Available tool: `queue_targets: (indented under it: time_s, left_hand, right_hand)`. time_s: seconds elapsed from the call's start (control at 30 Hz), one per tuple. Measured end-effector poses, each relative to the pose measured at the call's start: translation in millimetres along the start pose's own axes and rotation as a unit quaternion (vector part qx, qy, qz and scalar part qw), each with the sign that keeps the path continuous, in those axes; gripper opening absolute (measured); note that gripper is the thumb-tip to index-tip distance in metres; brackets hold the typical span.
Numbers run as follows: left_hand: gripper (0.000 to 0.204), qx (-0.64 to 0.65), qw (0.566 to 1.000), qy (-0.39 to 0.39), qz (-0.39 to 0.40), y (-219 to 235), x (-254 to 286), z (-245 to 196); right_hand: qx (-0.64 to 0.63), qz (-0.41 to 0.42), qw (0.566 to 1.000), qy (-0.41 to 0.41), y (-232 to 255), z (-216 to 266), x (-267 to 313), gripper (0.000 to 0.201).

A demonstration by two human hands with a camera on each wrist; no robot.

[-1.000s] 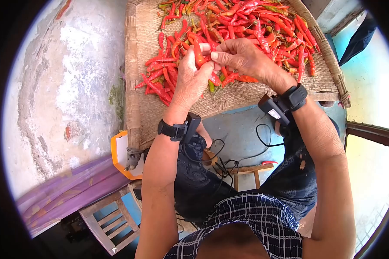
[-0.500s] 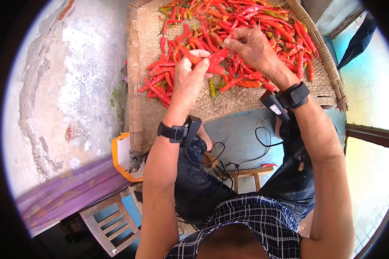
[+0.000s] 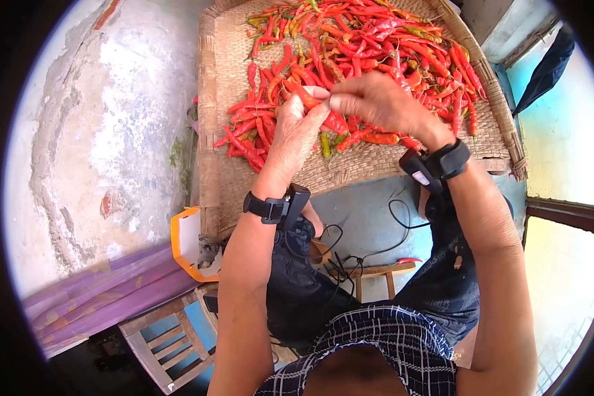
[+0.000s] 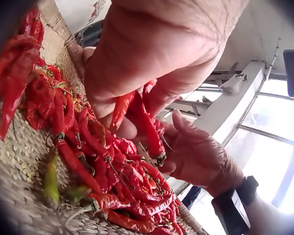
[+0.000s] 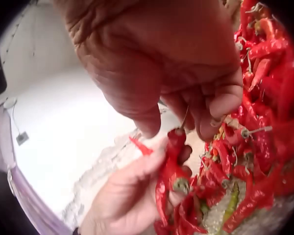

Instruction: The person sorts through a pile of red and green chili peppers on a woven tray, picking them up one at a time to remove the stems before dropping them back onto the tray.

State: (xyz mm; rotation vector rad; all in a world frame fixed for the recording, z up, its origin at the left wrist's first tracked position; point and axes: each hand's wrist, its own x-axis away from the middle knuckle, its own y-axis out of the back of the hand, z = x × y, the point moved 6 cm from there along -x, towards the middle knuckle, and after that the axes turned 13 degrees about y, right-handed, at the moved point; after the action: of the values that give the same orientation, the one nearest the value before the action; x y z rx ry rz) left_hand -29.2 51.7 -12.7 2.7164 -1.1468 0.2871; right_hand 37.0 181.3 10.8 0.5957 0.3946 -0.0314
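My left hand [image 3: 297, 135] holds a small bunch of red chili peppers [image 4: 149, 132] between thumb and fingers, above the heap of chilies. Two of them show green-brown stem ends, and one has a thin stem [image 5: 186, 117] sticking up. Close beside the fingertips is my right hand [image 3: 383, 105], coming from the right. In the right wrist view its thumb and fingers stand apart around that thin stem, with no chili between them. The left wrist view shows the right thumb raised and spread from the fingers.
A large heap of red chilies [image 3: 376, 46] lies on a woven tray [image 3: 228, 188] with a raised rim. A greenish chili [image 3: 325, 145] lies near its front edge. Below are a small wooden stool [image 3: 376, 270], black cables [image 3: 376, 251] and an orange-edged box [image 3: 186, 244]. A wall [image 3: 125, 132] stands left.
My right hand lifted away to the upper right half a second ago and has now come back down to the left fingertips. The left hand still holds its chilies.
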Motion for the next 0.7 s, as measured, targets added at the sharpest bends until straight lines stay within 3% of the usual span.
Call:
queue_targets:
  time_s: [0.1,0.17,0.23,0.27,0.33,0.4,0.5,0.6,0.63,0.67,0.7]
  left_hand:
    - [0.017,-0.038,0.998,-0.036,-0.018,1,1,2]
    - [0.018,-0.062,0.995,-0.057,-0.047,7,-1,0]
    - [0.024,-0.091,0.992,0.018,-0.083,19,-2,0]
    - [0.024,-0.091,0.992,0.018,-0.084,21,-3,-1]
    - [0.027,-0.094,0.984,-0.008,-0.151,32,-3,-6]
    - [0.029,-0.098,0.982,0.011,-0.162,35,-3,-4]
    - [0.026,-0.038,0.995,0.043,-0.085,22,-1,2]
    - [0.024,-0.032,0.998,0.018,-0.048,9,-2,3]
    - [0.022,-0.036,0.998,0.023,-0.037,8,-3,4]
    - [0.022,-0.036,0.998,0.024,-0.035,6,-3,6]
    - [0.021,-0.030,0.999,0.023,-0.032,4,-3,6]
  right_hand:
    - [0.006,0.012,1.000,-0.011,-18,-5,6,0.031]
    - [0.091,0.006,0.996,0.025,-12,-8,3,0.027]
    - [0.092,-0.001,0.996,0.007,3,-7,1,0.026]
    - [0.093,-0.007,0.996,-0.013,10,-9,1,0.025]
    - [0.082,-0.065,0.992,-0.072,32,-19,4,0.024]
    - [0.030,-0.210,0.976,-0.046,56,-31,6,0.029]
    - [0.337,-0.285,0.896,-0.045,86,-20,17,0.050]
    - [0.325,-0.211,0.920,-0.060,65,-26,18,0.046]
    - [0.262,-0.179,0.947,-0.054,48,-22,16,0.037]
    - [0.203,-0.088,0.974,-0.038,29,-18,9,0.031]
    - [0.069,-0.042,0.996,-0.029,10,-8,9,0.029]
